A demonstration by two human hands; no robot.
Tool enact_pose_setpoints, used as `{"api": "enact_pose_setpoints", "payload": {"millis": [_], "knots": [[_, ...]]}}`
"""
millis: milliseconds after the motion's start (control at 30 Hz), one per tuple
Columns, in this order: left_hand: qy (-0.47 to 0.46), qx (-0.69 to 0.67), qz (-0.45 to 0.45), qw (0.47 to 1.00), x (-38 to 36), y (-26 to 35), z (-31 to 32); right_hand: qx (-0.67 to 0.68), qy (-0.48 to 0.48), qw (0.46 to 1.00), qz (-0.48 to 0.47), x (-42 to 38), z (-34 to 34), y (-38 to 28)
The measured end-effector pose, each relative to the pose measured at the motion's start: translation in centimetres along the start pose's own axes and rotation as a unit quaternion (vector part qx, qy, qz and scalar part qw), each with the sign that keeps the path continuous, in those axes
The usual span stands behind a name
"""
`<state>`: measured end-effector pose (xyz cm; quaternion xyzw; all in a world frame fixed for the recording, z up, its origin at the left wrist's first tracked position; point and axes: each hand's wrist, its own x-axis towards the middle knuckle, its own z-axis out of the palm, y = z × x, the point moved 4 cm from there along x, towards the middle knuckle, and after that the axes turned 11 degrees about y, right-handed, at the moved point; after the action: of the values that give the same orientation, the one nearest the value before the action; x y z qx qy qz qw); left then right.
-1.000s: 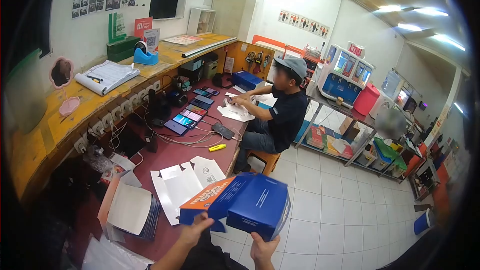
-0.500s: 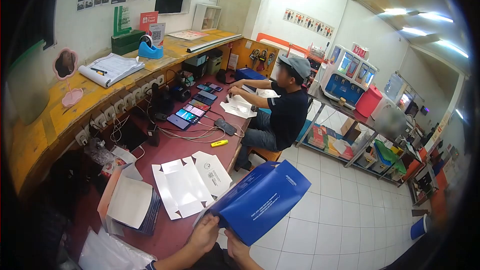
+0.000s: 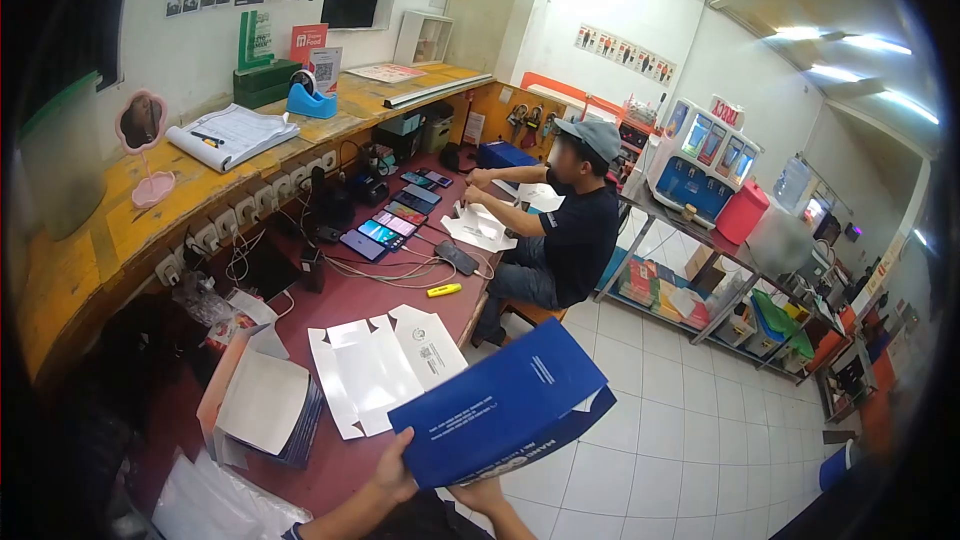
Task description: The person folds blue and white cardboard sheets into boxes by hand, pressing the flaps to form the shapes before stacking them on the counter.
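I hold a blue cardboard box [image 3: 500, 400] with white and yellowish print, tilted in front of me over the table's front edge. My left hand [image 3: 396, 467] is closed on its near left corner, thumb on the upper face. From below, my right hand [image 3: 482, 495] grips the near edge; its fingers are mostly hidden under the card. A flat white die-cut box sheet [image 3: 365, 370] with a small printed code lies just beyond, partly covered by the blue box. To its left rests a stack of folded cartons [image 3: 262, 405] inside an open box.
On the red table [image 3: 340, 295] lie several phones [image 3: 380, 233], white cables and a yellow highlighter [image 3: 444, 290]. Clear plastic bags [image 3: 225, 502] are at the near left. A seated co-worker [image 3: 580, 210] handles white card [image 3: 478, 228] at the far end.
The blue box has turned in my hands, so bold lettering on its near side now shows. My left thumb has come onto its top face, and my right hand has gone further underneath.
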<state>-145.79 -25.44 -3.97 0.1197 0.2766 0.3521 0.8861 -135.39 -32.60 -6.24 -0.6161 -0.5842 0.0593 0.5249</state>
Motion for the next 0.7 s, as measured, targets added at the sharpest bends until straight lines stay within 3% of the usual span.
{"api": "enact_pose_setpoints", "payload": {"millis": [33,100,133,167,200,233,267,300,333,367,400,433,467,500,533,600,633,700], "knots": [[-0.02,0.001,-0.029,0.999,0.3,0.8,-0.8,-0.072,-0.075,0.994,0.02,-0.6,-0.6,1.3],[-0.027,0.044,-0.008,0.999,0.3,3.0,-2.5,0.112,-0.056,0.962,0.241,-1.0,-3.4,4.3],[-0.036,0.086,0.016,0.995,0.3,4.2,-3.0,0.307,0.012,0.891,0.335,-1.0,-4.9,5.4],[-0.038,0.085,0.019,0.995,0.3,5.5,-3.6,0.483,0.076,0.77,0.41,-0.9,-6.1,6.3],[-0.054,0.182,0.034,0.981,0.0,6.6,-3.9,0.676,0.038,0.643,0.358,0.8,-7.8,2.9],[-0.068,0.278,0.047,0.957,-0.1,7.3,-4.0,0.678,-0.033,0.653,0.336,0.6,-8.5,3.6],[-0.068,0.277,0.047,0.957,-0.1,7.5,-4.0,0.676,-0.102,0.659,0.314,0.3,-8.8,4.2],[-0.105,0.369,0.112,0.917,-0.2,7.9,-3.5,0.675,-0.102,0.659,0.315,0.6,-8.7,3.6],[-0.141,0.455,0.175,0.861,-0.4,8.0,-3.1,0.505,-0.063,0.77,0.384,0.7,-8.4,3.7],[-0.142,0.455,0.175,0.862,-0.8,7.3,-2.7,0.311,-0.022,0.845,0.435,0.6,-8.3,3.9],[-0.097,0.235,0.12,0.96,-1.1,6.3,-2.4,0.31,-0.022,0.845,0.435,0.7,-7.4,3.7],[-0.045,0.0,0.058,0.997,-1.3,5.4,-2.7,0.418,0.069,0.788,0.446,0.9,-6.4,3.7],[-0.166,0.139,0.005,0.976,-0.6,4.0,-2.8,0.516,0.158,0.713,0.448,1.0,-5.3,3.5],[-0.279,0.273,-0.049,0.919,-0.3,2.3,-3.3,0.522,0.186,0.721,0.417,1.7,-4.2,1.7],[-0.278,0.272,-0.05,0.92,-0.7,1.0,-3.3,0.528,0.214,0.727,0.384,2.3,-3.5,0.0],[-0.351,0.06,-0.12,0.927,-2.2,-1.6,-1.1,0.531,0.185,0.73,0.388,1.4,-2.4,0.2],[-0.351,0.061,-0.12,0.927,-2.5,-1.5,-0.4,0.545,0.217,0.731,0.348,2.0,-2.6,-0.8],[-0.267,-0.202,-0.255,0.907,-2.6,-0.7,0.8,0.546,0.258,0.74,0.296,2.2,-2.7,-1.5]]}}
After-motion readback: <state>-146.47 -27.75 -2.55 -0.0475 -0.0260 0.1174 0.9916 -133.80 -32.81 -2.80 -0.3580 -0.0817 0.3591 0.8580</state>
